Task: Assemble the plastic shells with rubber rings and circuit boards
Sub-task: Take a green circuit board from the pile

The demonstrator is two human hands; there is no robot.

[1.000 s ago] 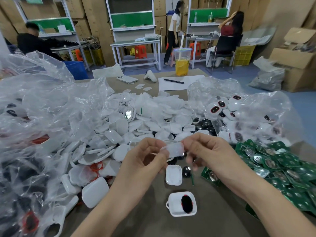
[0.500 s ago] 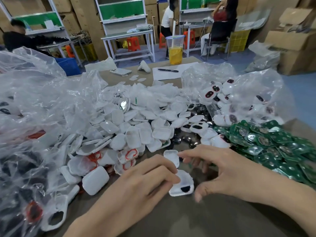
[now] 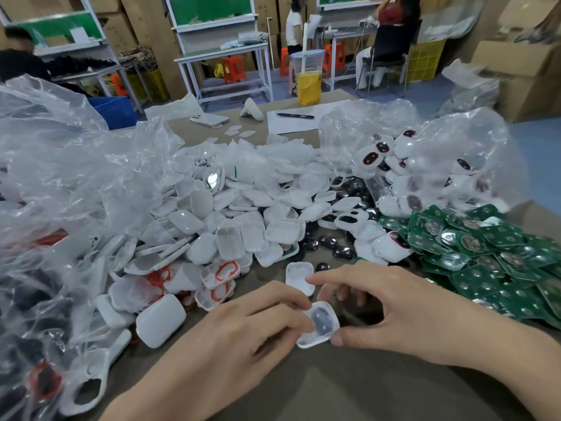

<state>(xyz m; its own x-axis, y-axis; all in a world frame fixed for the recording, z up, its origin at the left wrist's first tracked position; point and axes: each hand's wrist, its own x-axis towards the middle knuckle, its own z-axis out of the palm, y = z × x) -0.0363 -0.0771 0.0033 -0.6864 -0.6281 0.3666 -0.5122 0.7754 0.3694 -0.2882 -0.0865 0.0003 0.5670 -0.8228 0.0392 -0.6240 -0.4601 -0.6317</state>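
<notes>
Two bare hands meet low over a brown bench (image 3: 334, 390), working on one small white open shell (image 3: 318, 325) that sits at the centre of the near edge. The left hand (image 3: 243, 323), at seven o'clock from it, curls its fingertips onto the left rim. The right hand (image 3: 403, 308), at three o'clock, arches over it with the thumb pressed to the near right corner and the forefinger stretched toward a second, empty shell (image 3: 299, 275) just beyond at twelve o'clock. A dark patch shows inside the open shell, too blurred to name.

Loose white shells (image 3: 230, 220) are heaped from ten to twelve o'clock. A few of the nearer ones at ten o'clock carry red rubber rings (image 3: 226, 270). Green circuit boards (image 3: 491, 256) are spread at two to three o'clock.

This looks like the fitting stage for one shell, with something being seated in its cavity. Next, I judge, comes a reach for a board or ring, which calls for one hand to steady the shell so it does not skid.
</notes>
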